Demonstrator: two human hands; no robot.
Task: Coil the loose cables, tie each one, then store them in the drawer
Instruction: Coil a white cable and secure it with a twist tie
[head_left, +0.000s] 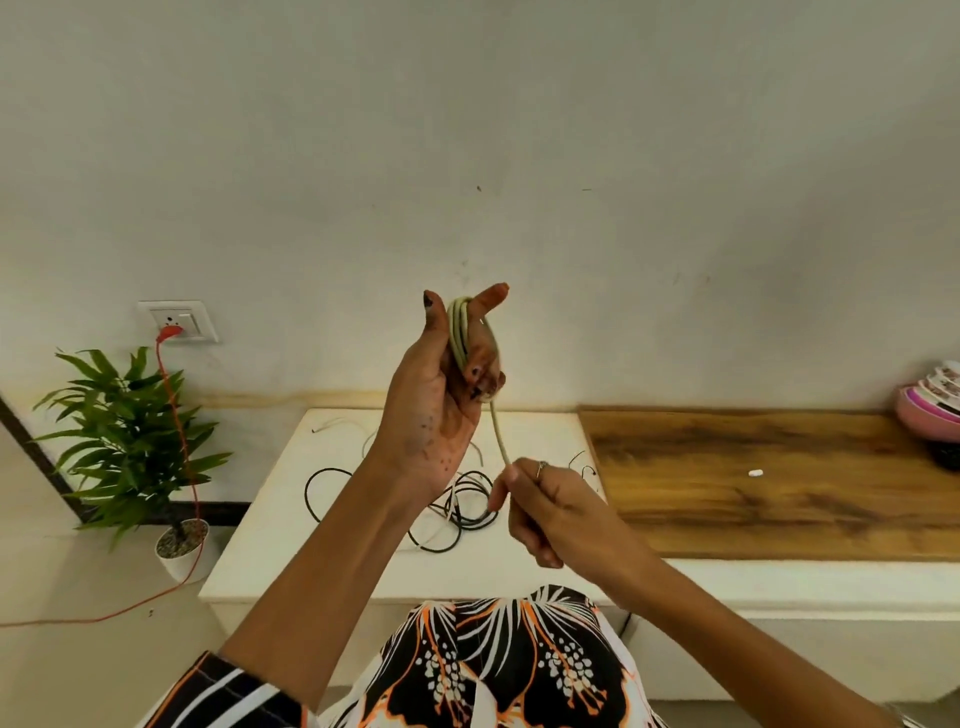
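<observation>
My left hand (441, 384) is raised in front of the wall with a pale beige cable (460, 332) wound in several loops around its fingers, which curl over the coil. A free length of that cable runs down to my right hand (545, 506), which pinches it between thumb and fingers. Below both hands, loose black cables (332, 475) and white cables (337, 423) lie tangled on the white cabinet top (270, 545). No drawer can be seen.
A wooden counter (779, 478) adjoins the cabinet on the right, with a small white piece (755, 473) on it and pink bowls (930, 405) at the far right. A potted plant (130, 441) stands on the floor at left. An orange cord (179, 415) hangs from a wall socket (179, 319).
</observation>
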